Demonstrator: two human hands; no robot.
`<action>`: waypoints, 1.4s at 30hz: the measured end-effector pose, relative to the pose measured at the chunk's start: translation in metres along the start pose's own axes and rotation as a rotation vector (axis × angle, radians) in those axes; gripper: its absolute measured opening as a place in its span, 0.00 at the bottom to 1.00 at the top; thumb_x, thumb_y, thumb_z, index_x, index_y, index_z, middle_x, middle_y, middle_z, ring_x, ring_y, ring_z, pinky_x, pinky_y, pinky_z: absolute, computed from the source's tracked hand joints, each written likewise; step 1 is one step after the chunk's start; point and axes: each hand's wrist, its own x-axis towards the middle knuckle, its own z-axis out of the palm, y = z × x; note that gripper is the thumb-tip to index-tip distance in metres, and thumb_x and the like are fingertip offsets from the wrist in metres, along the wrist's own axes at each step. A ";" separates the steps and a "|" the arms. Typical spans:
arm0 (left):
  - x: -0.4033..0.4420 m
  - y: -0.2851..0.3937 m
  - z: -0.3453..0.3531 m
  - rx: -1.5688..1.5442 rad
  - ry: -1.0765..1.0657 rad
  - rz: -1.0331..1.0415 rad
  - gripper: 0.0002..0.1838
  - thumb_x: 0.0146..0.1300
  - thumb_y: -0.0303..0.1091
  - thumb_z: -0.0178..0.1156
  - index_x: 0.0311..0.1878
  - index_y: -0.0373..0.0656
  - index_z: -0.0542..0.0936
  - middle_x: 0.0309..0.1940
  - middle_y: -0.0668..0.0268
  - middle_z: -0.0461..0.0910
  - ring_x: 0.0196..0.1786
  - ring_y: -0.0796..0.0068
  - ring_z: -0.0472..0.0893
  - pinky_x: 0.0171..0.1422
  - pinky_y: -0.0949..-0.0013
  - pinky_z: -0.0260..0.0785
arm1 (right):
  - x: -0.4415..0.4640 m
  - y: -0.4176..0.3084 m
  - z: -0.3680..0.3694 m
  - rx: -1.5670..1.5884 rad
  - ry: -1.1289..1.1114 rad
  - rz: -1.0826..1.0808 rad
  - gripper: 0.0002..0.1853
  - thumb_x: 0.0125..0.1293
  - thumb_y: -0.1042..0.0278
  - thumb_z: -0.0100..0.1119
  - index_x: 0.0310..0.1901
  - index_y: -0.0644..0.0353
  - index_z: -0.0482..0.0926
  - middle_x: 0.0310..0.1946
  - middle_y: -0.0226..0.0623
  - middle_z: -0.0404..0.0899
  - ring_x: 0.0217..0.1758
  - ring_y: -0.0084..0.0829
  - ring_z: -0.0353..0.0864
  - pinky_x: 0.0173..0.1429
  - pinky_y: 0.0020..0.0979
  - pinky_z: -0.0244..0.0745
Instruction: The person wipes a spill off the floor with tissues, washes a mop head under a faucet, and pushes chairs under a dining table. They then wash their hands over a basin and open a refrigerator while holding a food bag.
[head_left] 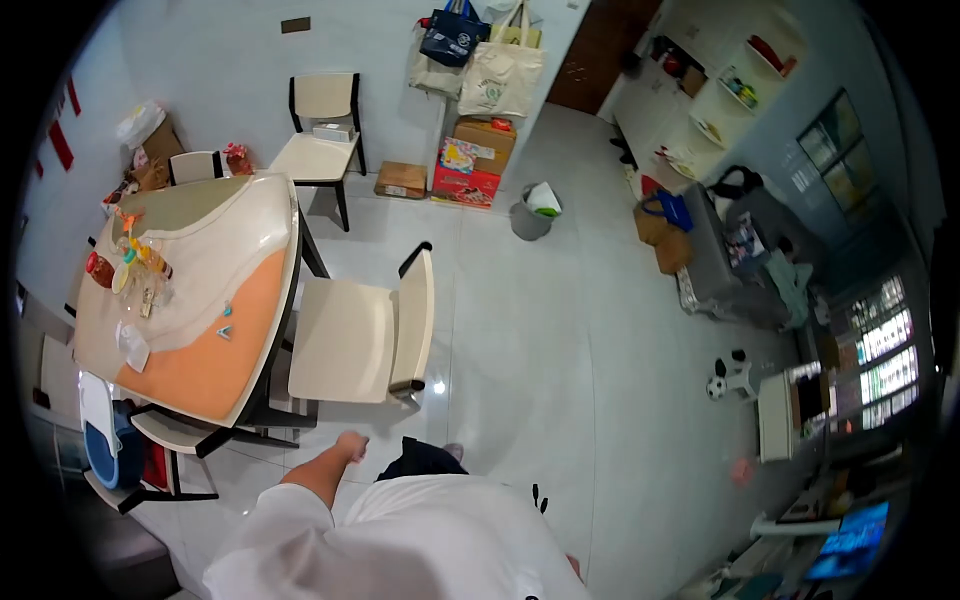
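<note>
My left hand (352, 446) hangs low beside my body, apart from everything around it. Its fingers look curled in, and nothing shows in them. The nearest thing is a cream chair (345, 340) with black trim, just ahead of that hand. Of my right hand (574, 567) only a sliver shows past the white shirt; its fingers are hidden. A dining table (220, 380) stands ahead on the left, with bottles (150, 258), a red-lidded jar (99, 269), crumpled white tissue (131, 346) and a small grey clip (224, 331) on it.
Another chair (315, 157) with a small box is against the wall. Cartons (467, 187) stand below hanging tote bags (500, 78), near a grey bin (533, 217). On the right are a grey sofa (712, 245), a ball (716, 388) and a lit screen (850, 540).
</note>
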 end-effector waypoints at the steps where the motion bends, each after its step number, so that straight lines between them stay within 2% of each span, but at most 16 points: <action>1: -0.003 0.053 -0.007 -0.132 0.098 0.091 0.13 0.63 0.35 0.57 0.27 0.35 0.81 0.18 0.60 0.80 0.21 0.66 0.80 0.28 0.64 0.75 | 0.000 0.067 0.057 0.125 -0.092 0.049 0.11 0.67 0.64 0.57 0.41 0.63 0.81 0.27 0.42 0.79 0.31 0.38 0.82 0.30 0.45 0.76; 2: -0.012 0.104 -0.014 -0.262 0.201 0.180 0.14 0.63 0.35 0.56 0.27 0.35 0.80 0.18 0.59 0.80 0.21 0.67 0.80 0.28 0.66 0.75 | 0.005 0.072 0.043 0.245 -0.178 0.108 0.12 0.68 0.62 0.56 0.42 0.63 0.81 0.26 0.43 0.78 0.32 0.40 0.81 0.29 0.49 0.74; 4: -0.021 0.190 -0.029 -0.339 0.386 0.344 0.13 0.64 0.35 0.56 0.30 0.36 0.80 0.21 0.59 0.80 0.24 0.69 0.81 0.29 0.68 0.74 | 0.079 0.017 -0.031 0.715 -0.259 0.711 0.11 0.68 0.63 0.56 0.40 0.63 0.80 0.25 0.42 0.78 0.30 0.39 0.80 0.28 0.47 0.73; 6: -0.019 0.253 -0.037 -0.541 0.417 0.301 0.12 0.65 0.35 0.56 0.32 0.36 0.80 0.23 0.59 0.80 0.26 0.69 0.81 0.30 0.69 0.74 | 0.160 0.011 -0.099 0.786 -0.271 0.793 0.10 0.68 0.64 0.56 0.38 0.63 0.79 0.24 0.42 0.77 0.28 0.38 0.79 0.26 0.45 0.73; 12: 0.046 0.306 -0.022 -1.012 0.465 0.321 0.09 0.65 0.33 0.56 0.34 0.36 0.78 0.25 0.62 0.79 0.27 0.72 0.81 0.29 0.69 0.73 | 0.409 0.070 -0.281 0.740 -0.271 0.691 0.09 0.67 0.65 0.56 0.32 0.62 0.76 0.21 0.40 0.76 0.22 0.35 0.76 0.22 0.39 0.70; 14: 0.057 0.315 -0.017 -0.916 0.755 -0.009 0.09 0.65 0.31 0.55 0.32 0.37 0.77 0.24 0.62 0.79 0.26 0.74 0.80 0.28 0.70 0.71 | 0.498 0.102 -0.344 0.659 -0.268 0.611 0.10 0.67 0.66 0.56 0.30 0.62 0.75 0.20 0.39 0.75 0.20 0.34 0.75 0.20 0.37 0.69; 18: 0.042 0.351 -0.029 -1.117 0.862 -0.001 0.08 0.65 0.31 0.54 0.33 0.37 0.77 0.24 0.63 0.79 0.25 0.75 0.79 0.26 0.71 0.70 | 0.708 0.141 -0.500 0.028 -0.201 0.104 0.11 0.66 0.67 0.56 0.26 0.62 0.74 0.18 0.38 0.74 0.16 0.32 0.73 0.17 0.34 0.67; 19: 0.036 0.362 -0.036 -1.167 0.938 -0.014 0.08 0.65 0.31 0.53 0.34 0.37 0.77 0.24 0.63 0.80 0.24 0.75 0.79 0.26 0.71 0.70 | 0.767 0.125 -0.543 0.114 -0.131 0.162 0.12 0.66 0.68 0.56 0.25 0.61 0.73 0.17 0.38 0.74 0.15 0.31 0.73 0.17 0.33 0.67; 21: 0.036 0.379 -0.046 -1.236 1.033 -0.038 0.07 0.66 0.31 0.53 0.35 0.38 0.76 0.24 0.64 0.80 0.24 0.76 0.78 0.25 0.72 0.70 | 0.868 0.042 -0.632 0.659 0.080 0.399 0.10 0.64 0.67 0.57 0.29 0.64 0.77 0.21 0.39 0.78 0.19 0.31 0.76 0.20 0.32 0.72; 22: 0.044 0.384 -0.052 -1.314 1.072 -0.068 0.07 0.66 0.31 0.53 0.36 0.38 0.76 0.24 0.64 0.80 0.24 0.76 0.78 0.25 0.72 0.70 | 0.915 -0.006 -0.665 0.747 0.136 0.343 0.11 0.67 0.65 0.55 0.30 0.63 0.74 0.22 0.37 0.77 0.19 0.28 0.76 0.19 0.29 0.69; 24: 0.061 0.399 -0.070 -1.417 1.119 -0.105 0.07 0.66 0.32 0.52 0.37 0.38 0.76 0.24 0.65 0.79 0.24 0.76 0.78 0.26 0.72 0.70 | 0.990 -0.097 -0.717 0.822 0.150 0.138 0.10 0.67 0.64 0.56 0.37 0.63 0.75 0.29 0.37 0.80 0.26 0.28 0.80 0.27 0.28 0.75; 28: 0.126 0.432 -0.155 -1.534 1.221 -0.105 0.07 0.66 0.32 0.53 0.37 0.39 0.76 0.23 0.66 0.79 0.25 0.76 0.78 0.26 0.73 0.70 | 1.071 -0.289 -0.755 1.004 -0.047 -0.095 0.09 0.68 0.66 0.58 0.44 0.62 0.78 0.35 0.36 0.83 0.34 0.29 0.83 0.37 0.30 0.79; 31: 0.172 0.477 -0.237 -1.598 1.130 -0.061 0.08 0.66 0.33 0.54 0.36 0.38 0.77 0.25 0.65 0.79 0.26 0.76 0.79 0.27 0.73 0.70 | 1.101 -0.396 -0.757 0.925 -0.335 -0.138 0.09 0.69 0.66 0.58 0.43 0.62 0.78 0.35 0.37 0.83 0.35 0.30 0.83 0.40 0.33 0.80; 34: 0.203 0.527 -0.328 -1.480 0.982 0.030 0.11 0.66 0.36 0.57 0.38 0.37 0.78 0.27 0.64 0.81 0.29 0.75 0.80 0.30 0.72 0.72 | 1.152 -0.475 -0.765 0.757 -0.458 -0.277 0.10 0.69 0.64 0.60 0.43 0.63 0.78 0.35 0.37 0.84 0.34 0.28 0.84 0.38 0.29 0.80; 39: 0.247 0.572 -0.422 -1.348 0.854 0.138 0.11 0.66 0.37 0.58 0.39 0.37 0.79 0.30 0.63 0.82 0.31 0.75 0.82 0.31 0.70 0.73 | 1.245 -0.604 -0.782 0.774 -0.446 -0.364 0.10 0.69 0.63 0.60 0.43 0.63 0.79 0.36 0.37 0.84 0.36 0.28 0.84 0.40 0.29 0.80; 42: 0.280 0.579 -0.460 -1.478 0.831 0.044 0.11 0.66 0.37 0.57 0.39 0.37 0.79 0.31 0.63 0.82 0.31 0.75 0.82 0.32 0.70 0.74 | 1.299 -0.699 -0.785 0.693 -0.498 -0.480 0.10 0.69 0.63 0.61 0.43 0.62 0.80 0.37 0.36 0.84 0.39 0.27 0.84 0.43 0.27 0.79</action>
